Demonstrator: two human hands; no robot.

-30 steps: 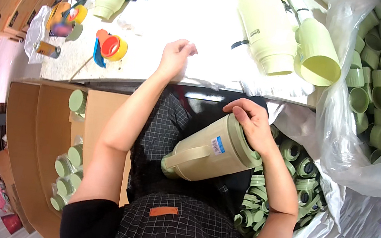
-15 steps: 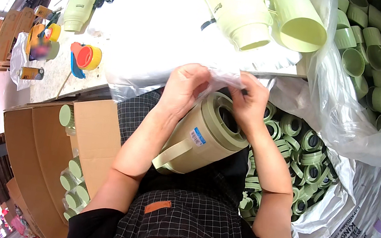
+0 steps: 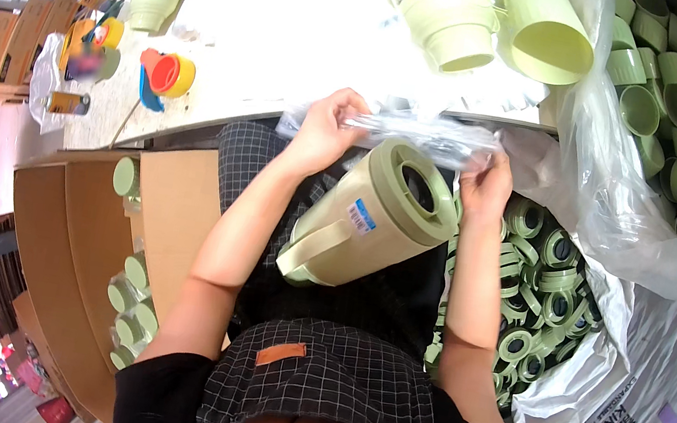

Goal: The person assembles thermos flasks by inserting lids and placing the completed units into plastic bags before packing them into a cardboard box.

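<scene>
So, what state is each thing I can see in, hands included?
Left hand: closed on the clear plastic.
Right hand: gripping its other end.
Clear plastic: stretched between both hands.
Handled flask: tilted on the lap, held by neither hand.
Cardboard box: open, pale green cylinders inside.
White sack: open, holding green rings.
Clear sack: open, holding green cups.

A red-and-yellow roll lies on the counter beside a blue piece. At the left stands an open cardboard box; at the right, a white sack holds green lids.
</scene>
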